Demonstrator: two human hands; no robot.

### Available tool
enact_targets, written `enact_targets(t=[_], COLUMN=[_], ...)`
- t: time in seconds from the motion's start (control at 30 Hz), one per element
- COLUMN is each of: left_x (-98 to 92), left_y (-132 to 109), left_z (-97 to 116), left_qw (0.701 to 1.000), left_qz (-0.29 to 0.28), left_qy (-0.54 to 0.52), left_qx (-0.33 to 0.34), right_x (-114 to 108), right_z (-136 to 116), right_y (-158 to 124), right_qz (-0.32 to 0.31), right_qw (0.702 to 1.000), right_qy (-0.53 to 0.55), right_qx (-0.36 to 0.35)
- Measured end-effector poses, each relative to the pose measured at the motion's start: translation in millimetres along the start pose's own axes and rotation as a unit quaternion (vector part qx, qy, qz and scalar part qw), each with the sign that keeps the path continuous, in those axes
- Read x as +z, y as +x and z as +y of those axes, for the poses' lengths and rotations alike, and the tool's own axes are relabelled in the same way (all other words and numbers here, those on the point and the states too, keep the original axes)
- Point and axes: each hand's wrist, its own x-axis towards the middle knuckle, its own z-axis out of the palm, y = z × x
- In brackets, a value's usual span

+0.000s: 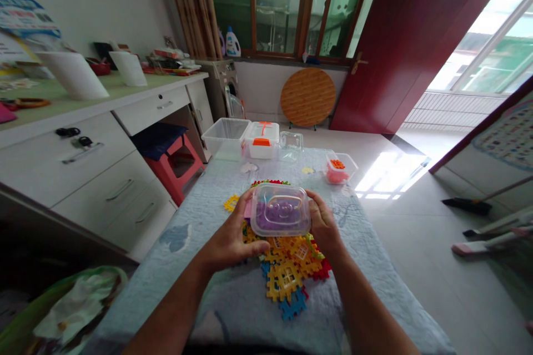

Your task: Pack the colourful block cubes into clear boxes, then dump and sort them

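Note:
Both my hands grip a small clear plastic box [280, 209] with a lid, and purple pieces show through it. My left hand [233, 238] clasps its left side, fingers curled round the edge. My right hand [322, 222] holds the right side the same way. The box is held just above a heap of colourful interlocking building tiles [291, 272] in yellow, orange, red, blue and green, lying on the table's pale blue cloth [200, 233].
At the table's far end stand an open clear tub [225, 136], a white box with an orange handle [261, 138], a small clear container [291, 144] and a box of orange and pink pieces [339, 169]. White drawers [104, 177] and a red stool [175, 158] are left.

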Motion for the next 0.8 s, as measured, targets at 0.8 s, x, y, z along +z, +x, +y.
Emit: enact_targets(t=[0.8], left_x=[-2.1], left_y=[1.3], left_z=[26.4], left_qw=[0.996], left_qz=[0.077], left_qy=[0.044], left_qx=[-0.033], right_x=[12.0], right_z=[-24.8], right_y=[-9.3], right_qz=[-0.032], right_qw=[0.996], right_qy=[0.033], right_qx=[-0.079])
